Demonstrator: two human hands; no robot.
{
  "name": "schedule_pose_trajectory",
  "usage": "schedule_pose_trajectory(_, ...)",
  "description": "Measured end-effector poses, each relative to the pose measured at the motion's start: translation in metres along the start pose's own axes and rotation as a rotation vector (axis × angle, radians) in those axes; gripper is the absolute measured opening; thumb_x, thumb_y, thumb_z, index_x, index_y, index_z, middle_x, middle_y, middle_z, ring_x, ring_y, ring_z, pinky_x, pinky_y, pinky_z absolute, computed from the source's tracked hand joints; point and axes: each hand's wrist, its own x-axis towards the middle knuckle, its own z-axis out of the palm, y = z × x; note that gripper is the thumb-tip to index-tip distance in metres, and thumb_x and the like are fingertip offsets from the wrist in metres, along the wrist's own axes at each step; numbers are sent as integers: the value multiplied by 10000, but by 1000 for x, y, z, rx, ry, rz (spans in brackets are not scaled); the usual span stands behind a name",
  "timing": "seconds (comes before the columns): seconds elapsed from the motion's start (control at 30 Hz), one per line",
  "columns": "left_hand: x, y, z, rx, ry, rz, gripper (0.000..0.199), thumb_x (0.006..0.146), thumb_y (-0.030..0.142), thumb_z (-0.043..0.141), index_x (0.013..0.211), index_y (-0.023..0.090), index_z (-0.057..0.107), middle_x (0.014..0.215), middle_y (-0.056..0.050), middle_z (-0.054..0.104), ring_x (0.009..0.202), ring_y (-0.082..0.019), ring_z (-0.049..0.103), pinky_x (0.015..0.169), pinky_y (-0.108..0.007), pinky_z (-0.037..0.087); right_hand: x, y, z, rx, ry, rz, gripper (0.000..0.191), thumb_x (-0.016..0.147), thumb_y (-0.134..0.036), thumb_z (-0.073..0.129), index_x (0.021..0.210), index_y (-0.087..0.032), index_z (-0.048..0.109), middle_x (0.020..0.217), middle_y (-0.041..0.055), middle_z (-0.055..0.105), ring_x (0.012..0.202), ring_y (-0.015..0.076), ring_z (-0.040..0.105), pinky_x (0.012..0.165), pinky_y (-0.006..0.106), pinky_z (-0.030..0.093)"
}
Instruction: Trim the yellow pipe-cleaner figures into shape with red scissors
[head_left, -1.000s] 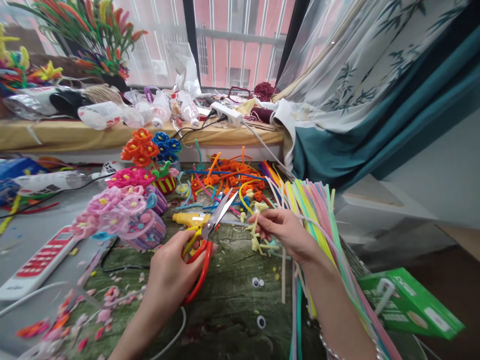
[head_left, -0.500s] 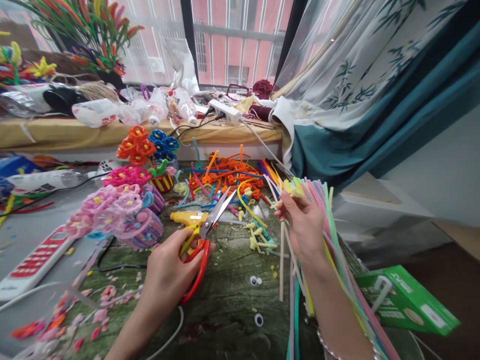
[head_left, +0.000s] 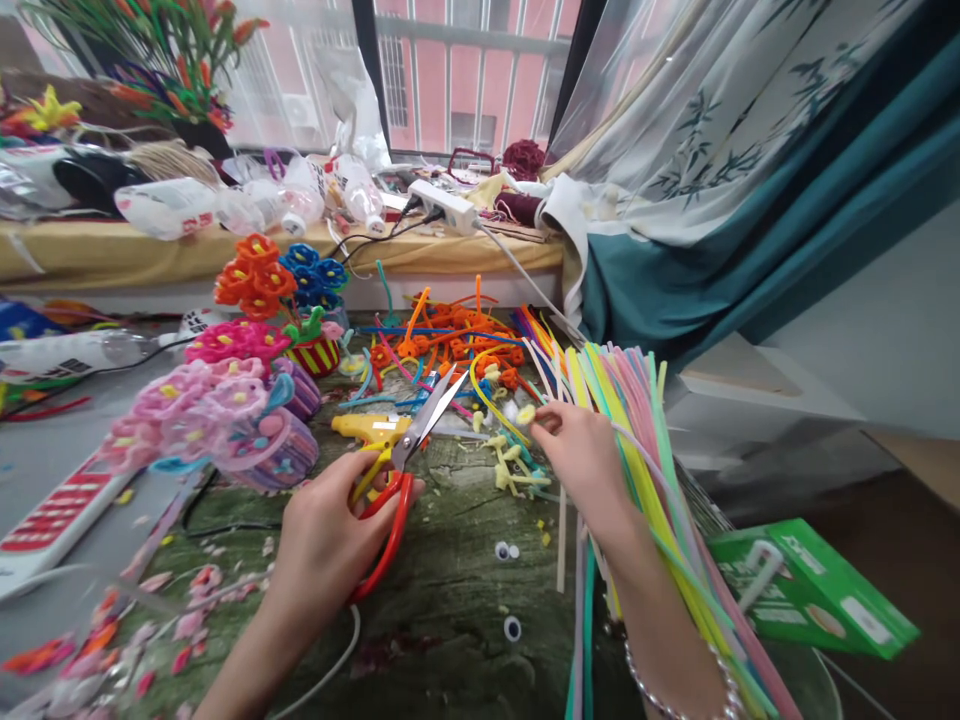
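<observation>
Scissors (head_left: 403,452) with red and yellow handles angle across the center of the frame, gripped in a person's left hand (head_left: 322,525), blades parted and tips toward the upper right; the hand covers part of the handles, and its fingertips are hard to make out. At center right, the right hand (head_left: 577,455) shows its back, the lower fingers curled out of sight. Beyond the scissors, a yellow hot-glue gun (head_left: 375,430) is partly masked by the blades. Farther right, pale yellow pipe-cleaner pieces (head_left: 514,470) lie in a tangle, too overlapped to count. Pinched at the right hand's fingertips, just right of center, is a small pale yellow piece (head_left: 526,413), partly covered, its full shape unclear. Googly eyes (head_left: 512,629) dot the lower center, two side by side, one apart.
</observation>
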Motion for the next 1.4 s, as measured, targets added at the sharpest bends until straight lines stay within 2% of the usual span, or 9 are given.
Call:
schedule_pose_trajectory(0.13, 1, 0, -1, -2, 9, 13, 309, 768, 529, 608, 810, 234, 689, 684, -4, 710, 527, -172, 607, 533, -270, 457, 2, 1, -2, 40, -25, -23, 120, 765, -184, 646, 848, -203, 732, 713, 41, 739, 628, 206, 663, 622, 297, 445)
schedule_pose_trajectory(0.27, 0, 0, 0, -7, 5, 36, 285, 781, 509, 608, 788, 234, 680, 683, -5, 698, 539, -176, 616, 538, -273, 454, 0, 0, -6, 146, -311, -119, 89, 701, -169, 682, 727, -217, 751, 677, 11, 726, 596, 175, 634, 580, 277, 429)
schedule_pose_trajectory(0.33, 0, -1, 0, -6, 1, 40, 276, 784, 503, 611, 800, 236, 683, 688, -5, 699, 544, -178, 616, 546, -277, 458, -2, 1, -7, 110, -385, -121, 145, 676, -135, 669, 720, -226, 772, 673, 8, 726, 598, 173, 630, 564, 277, 410)
schedule_pose_trajectory(0.67, -2, -2, 1, 19, -15, 31, 292, 799, 497, 598, 863, 228, 693, 727, -15, 716, 566, -184, 627, 560, -283, 458, -5, 0, -11, 64, -557, -166, 61, 692, -310, 768, 681, -253, 786, 677, -4, 729, 582, 158, 615, 538, 281, 354)
schedule_pose_trajectory(0.87, -1, 1, -1, 23, -42, 8, 363, 784, 569, 599, 808, 217, 686, 725, -18, 711, 608, -196, 644, 572, -285, 446, -3, 6, -7, 109, -635, -204, 83, 728, -198, 718, 711, -228, 794, 717, 13, 751, 611, 149, 616, 565, 279, 367)
schedule_pose_trajectory(1.03, -1, 2, -2, 25, -70, -1, 391, 793, 572, 595, 868, 201, 690, 771, -33, 722, 651, -208, 658, 594, -292, 449, -4, 10, -11, 129, -704, -227, 99, 709, -170, 728, 750, -224, 800, 715, 14, 759, 581, 139, 592, 541, 276, 357)
schedule_pose_trajectory(1.1, -1, 1, -1, 29, -79, -4, 395, 794, 569, 593, 877, 195, 691, 784, -40, 725, 665, -214, 662, 599, -296, 452, -4, 12, -12, 82, -705, -210, 112, 685, -154, 732, 729, -235, 797, 697, 7, 757, 592, 148, 616, 538, 274, 362)
schedule_pose_trajectory(1.23, -1, 0, 0, 35, -86, -12, 397, 795, 559, 593, 892, 186, 689, 803, -50, 730, 685, -223, 670, 608, -300, 453, -3, 17, -13, -13, -595, -144, 165, 693, -123, 672, 688, -235, 793, 732, 39, 771, 687, 201, 682, 582, 291, 393)
schedule_pose_trajectory(1.4, -2, 1, 0, 39, -94, -7, 413, 796, 573, 587, 891, 184, 687, 801, -55, 726, 691, -228, 668, 611, -303, 448, 0, 18, -11, -39, -500, -106, 143, 750, -226, 661, 725, -223, 802, 770, 78, 775, 733, 240, 695, 601, 314, 404)
